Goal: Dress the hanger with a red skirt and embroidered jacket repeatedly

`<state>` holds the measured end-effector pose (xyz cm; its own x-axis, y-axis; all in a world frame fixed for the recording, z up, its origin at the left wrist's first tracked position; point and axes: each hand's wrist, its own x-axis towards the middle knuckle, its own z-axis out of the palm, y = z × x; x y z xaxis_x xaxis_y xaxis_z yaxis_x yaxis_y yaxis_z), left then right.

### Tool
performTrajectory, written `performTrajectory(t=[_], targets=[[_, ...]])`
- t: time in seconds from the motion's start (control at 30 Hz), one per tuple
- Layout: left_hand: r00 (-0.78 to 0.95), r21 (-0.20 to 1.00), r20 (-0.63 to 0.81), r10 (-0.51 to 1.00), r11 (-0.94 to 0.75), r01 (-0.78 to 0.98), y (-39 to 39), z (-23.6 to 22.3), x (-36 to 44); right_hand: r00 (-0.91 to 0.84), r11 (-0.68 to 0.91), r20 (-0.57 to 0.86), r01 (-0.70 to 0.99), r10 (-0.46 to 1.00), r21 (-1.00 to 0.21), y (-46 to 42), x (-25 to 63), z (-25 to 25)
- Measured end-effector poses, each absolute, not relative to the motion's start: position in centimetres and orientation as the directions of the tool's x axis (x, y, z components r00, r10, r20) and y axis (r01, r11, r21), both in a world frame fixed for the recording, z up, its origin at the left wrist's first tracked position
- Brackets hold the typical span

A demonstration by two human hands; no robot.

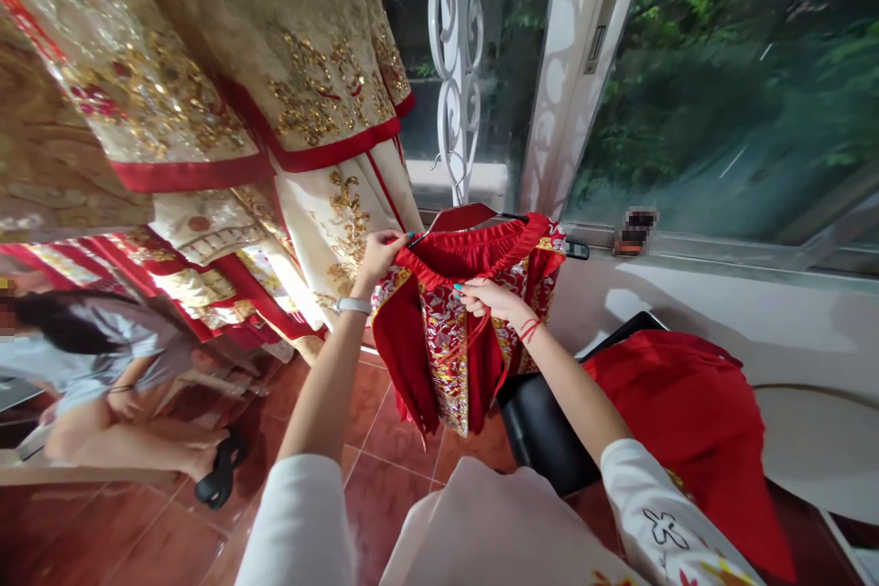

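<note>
In the head view a red skirt [445, 357] with gold and white embroidered panels and a gathered elastic waist hangs in front of me. A clothes hanger [459, 218] with a metal hook spans the top of its waistband. With fingers pinched, my left hand [383, 255] grips the left end of the waistband by the hanger's clip. My right hand [489, 298] is closed at the front middle of the waistband, fingertips on the fabric. Thin red cords dangle just below it.
Cream and gold embroidered garments [322, 64] hang at the upper left. A seated person [116, 375] is at the left on a bench. Red cloth [677, 421] lies over a black chair [549, 430] at the right. A white scrollwork post [456, 64] stands before the window.
</note>
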<state>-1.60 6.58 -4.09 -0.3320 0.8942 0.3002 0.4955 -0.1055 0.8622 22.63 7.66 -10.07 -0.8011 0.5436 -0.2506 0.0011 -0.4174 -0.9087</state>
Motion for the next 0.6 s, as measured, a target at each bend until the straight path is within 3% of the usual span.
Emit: performTrajectory(t=[0.1,0.17,0.23,0.47,0.53,0.6], targets=[[-0.609,0.822,0.495,0.62,-0.106,0.56,5.5,-5.7,1.2,-0.787,-0.422,-0.279,0.027,0.55,-0.906,8.1,22.8,-10.4],[-0.732,0.82,0.533,0.425,-0.048,0.57,5.1,-6.6,2.7,-0.775,-0.428,-0.298,0.04,0.558,-0.903,8.1,23.2,-10.5],[-0.769,0.824,0.539,0.345,-0.024,0.567,4.9,-7.2,3.8,-0.772,-0.435,-0.304,0.04,0.558,-0.899,8.1,23.9,-10.5],[-0.623,0.77,0.625,0.47,-0.241,0.591,-1.9,-12.0,10.5,-0.822,-0.483,-0.291,0.021,0.49,-0.875,7.3,25.3,-10.1],[-0.568,0.827,0.545,0.617,-0.286,0.484,-4.7,-14.7,13.9,-0.827,-0.503,-0.282,-0.001,0.486,-0.864,7.1,24.7,-9.9],[-0.469,0.927,0.368,0.803,-0.281,0.247,-6.6,-17.0,16.6,-0.826,-0.526,-0.277,-0.028,0.491,-0.85,6.9,23.9,-9.8]])
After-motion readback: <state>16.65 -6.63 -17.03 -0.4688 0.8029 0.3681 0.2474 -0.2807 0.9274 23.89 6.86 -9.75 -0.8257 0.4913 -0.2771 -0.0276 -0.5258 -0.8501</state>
